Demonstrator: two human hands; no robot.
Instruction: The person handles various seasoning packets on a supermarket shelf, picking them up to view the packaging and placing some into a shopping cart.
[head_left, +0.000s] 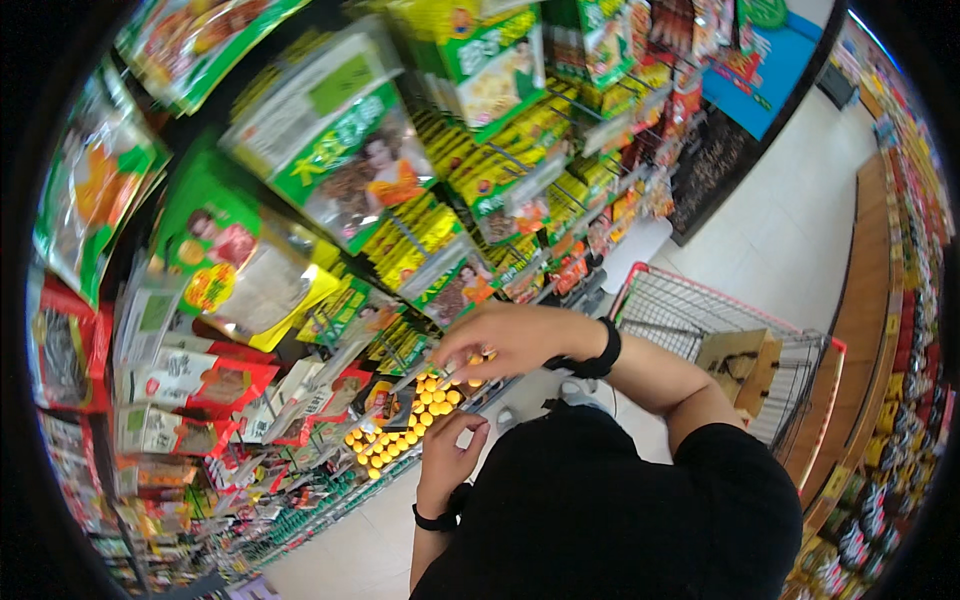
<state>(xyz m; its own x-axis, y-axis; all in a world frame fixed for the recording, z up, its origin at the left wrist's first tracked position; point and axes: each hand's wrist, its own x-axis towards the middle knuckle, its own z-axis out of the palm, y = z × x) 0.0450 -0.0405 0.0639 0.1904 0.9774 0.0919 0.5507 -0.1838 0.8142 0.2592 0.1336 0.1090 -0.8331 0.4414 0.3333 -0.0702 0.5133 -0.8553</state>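
My right hand (514, 341) reaches over the front of a packed shop display. Its fingers bend down by the hanging packets and above yellow-capped containers (427, 401); whether they grip anything is hidden. My left hand (448, 450) hovers at the near edge of those yellow caps, thumb and fingers apart, with nothing visible in it. Both wrists wear black bands. Just beyond my right hand hang green packets (461, 285) on hooks. A dark packet with an orange print (382, 405) hangs over the caps, left of my hands.
Green and yellow packets (352, 165) hang in rows, with red and white packets (202, 382) lower left. At my right stands a wire shopping cart (675, 300) with a cardboard box (731, 360) inside. A wooden-edged shelf (862, 247) of goods runs along the far right.
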